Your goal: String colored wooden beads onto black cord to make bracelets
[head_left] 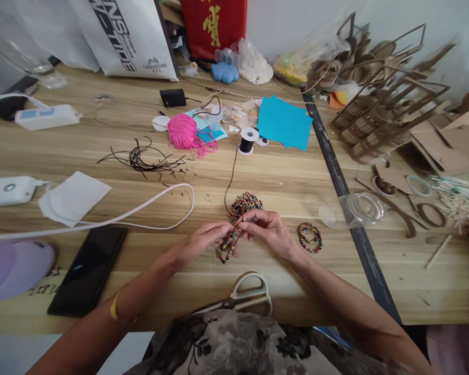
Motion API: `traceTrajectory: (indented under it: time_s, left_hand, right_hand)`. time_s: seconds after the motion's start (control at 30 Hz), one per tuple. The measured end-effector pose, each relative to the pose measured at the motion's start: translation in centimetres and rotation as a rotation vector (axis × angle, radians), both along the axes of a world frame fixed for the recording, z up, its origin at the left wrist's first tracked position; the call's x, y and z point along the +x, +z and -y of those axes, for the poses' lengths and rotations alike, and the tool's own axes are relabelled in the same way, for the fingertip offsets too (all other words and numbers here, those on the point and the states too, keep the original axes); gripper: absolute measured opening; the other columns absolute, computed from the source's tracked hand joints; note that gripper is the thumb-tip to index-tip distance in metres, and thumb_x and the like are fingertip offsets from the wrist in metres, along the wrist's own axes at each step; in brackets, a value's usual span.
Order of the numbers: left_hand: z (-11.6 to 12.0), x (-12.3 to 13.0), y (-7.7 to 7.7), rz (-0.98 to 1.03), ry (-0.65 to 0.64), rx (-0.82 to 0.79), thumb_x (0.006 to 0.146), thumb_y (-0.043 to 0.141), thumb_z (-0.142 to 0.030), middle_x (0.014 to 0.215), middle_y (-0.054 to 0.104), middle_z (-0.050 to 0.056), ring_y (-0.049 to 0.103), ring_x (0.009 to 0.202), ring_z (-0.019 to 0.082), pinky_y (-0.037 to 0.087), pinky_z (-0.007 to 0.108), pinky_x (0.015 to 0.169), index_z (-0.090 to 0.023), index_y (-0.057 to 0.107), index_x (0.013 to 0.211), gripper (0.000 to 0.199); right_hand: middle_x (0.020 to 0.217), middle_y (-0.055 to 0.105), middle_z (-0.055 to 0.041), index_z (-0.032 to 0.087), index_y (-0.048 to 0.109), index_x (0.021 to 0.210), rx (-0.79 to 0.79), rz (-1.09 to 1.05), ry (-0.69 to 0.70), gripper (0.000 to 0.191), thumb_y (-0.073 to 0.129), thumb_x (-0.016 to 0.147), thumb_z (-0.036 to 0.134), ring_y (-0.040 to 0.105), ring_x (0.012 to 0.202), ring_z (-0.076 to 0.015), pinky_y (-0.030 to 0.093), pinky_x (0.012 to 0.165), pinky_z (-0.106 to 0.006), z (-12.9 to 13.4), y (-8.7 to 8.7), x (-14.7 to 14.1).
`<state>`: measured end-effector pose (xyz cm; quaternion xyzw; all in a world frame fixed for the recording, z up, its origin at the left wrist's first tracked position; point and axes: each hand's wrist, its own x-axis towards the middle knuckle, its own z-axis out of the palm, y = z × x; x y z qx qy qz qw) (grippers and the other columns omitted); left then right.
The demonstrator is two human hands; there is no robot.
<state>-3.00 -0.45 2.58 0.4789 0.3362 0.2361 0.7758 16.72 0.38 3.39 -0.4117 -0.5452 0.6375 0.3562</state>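
Both my hands meet over the middle of the table. My left hand (209,238) is closed on a strand of coloured beads (227,250) that hangs in a loop below its fingers. The fingertips of my right hand (268,229) pinch a thin black cord (230,182) near the end of that strand. This cord runs up to a white spool of black cord (247,141). A pile of small multicoloured beads (248,202) lies just behind my fingers. Beaded bracelets (310,237) rest to the right of my right hand.
Scissors (250,294) lie near the front edge, a black phone (88,271) at left beside a white cable (156,200). Further back are cut black cords (144,159), pink yarn (182,131) and blue sheets (284,122). Small woven baskets (375,122) stand at right. Another person's hand shows at the right edge.
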Motion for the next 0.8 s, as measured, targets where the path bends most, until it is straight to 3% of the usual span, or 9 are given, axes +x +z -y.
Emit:
traceTrajectory:
  time_s: [0.2, 0.37, 0.53, 0.7, 0.8]
  left_hand:
    - [1.0, -0.5, -1.5, 0.101, 0.035, -0.404, 0.083, 0.059, -0.035, 0.091, 0.071, 0.015, 0.069, 0.082, 0.023, 0.049, 0.032, 0.071, -0.013, 0.053, 0.106, 0.032]
    - [1.6, -0.6, -2.3, 0.029, 0.095, -0.467, 0.079, 0.064, -0.027, 0.09, 0.07, 0.012, 0.069, 0.081, 0.023, 0.049, 0.034, 0.073, -0.013, 0.05, 0.113, 0.039]
    - [2.2, -0.6, -2.4, -0.026, 0.094, -0.487, 0.079, 0.064, -0.029, 0.091, 0.069, 0.011, 0.069, 0.079, 0.021, 0.048, 0.032, 0.074, -0.013, 0.048, 0.118, 0.045]
    - [2.5, -1.2, -2.4, -0.109, 0.031, -0.361, 0.082, 0.059, -0.034, 0.095, 0.069, 0.011, 0.068, 0.083, 0.021, 0.048, 0.033, 0.074, -0.015, 0.051, 0.121, 0.045]
    - [2.4, -1.5, -1.6, -0.318, -0.011, 0.052, 0.084, 0.054, -0.034, 0.097, 0.069, 0.009, 0.063, 0.089, 0.02, 0.046, 0.03, 0.075, -0.016, 0.062, 0.111, 0.033]
  right_hand:
    - [0.063, 0.059, 0.0005, 0.014, 0.063, 0.08, 0.031, 0.064, 0.019, 0.028, 0.066, 0.078, 0.042, 0.052, 0.053, -0.0081, 0.043, 0.049, -0.019, -0.1, -2.2, 0.1]
    - [0.065, 0.058, -0.0002, 0.013, 0.063, 0.081, 0.107, 0.158, 0.042, 0.026, 0.062, 0.082, 0.04, 0.053, 0.054, -0.009, 0.043, 0.051, -0.02, 0.0, -3.8, 0.4]
    - [0.069, 0.06, -0.0019, 0.013, 0.064, 0.085, 0.229, 0.245, 0.065, 0.023, 0.057, 0.086, 0.034, 0.056, 0.059, -0.0104, 0.044, 0.056, -0.021, -0.2, -4.3, 0.7]
    - [0.07, 0.06, -0.0026, 0.012, 0.064, 0.086, 0.28, 0.267, 0.107, 0.025, 0.053, 0.089, 0.035, 0.055, 0.061, -0.0111, 0.043, 0.057, -0.021, -0.3, -4.1, 0.9]
    - [0.073, 0.061, -0.0038, 0.012, 0.065, 0.087, 0.304, 0.289, 0.127, 0.025, 0.053, 0.089, 0.034, 0.054, 0.063, -0.0117, 0.043, 0.059, -0.022, -0.4, -4.1, 0.9]
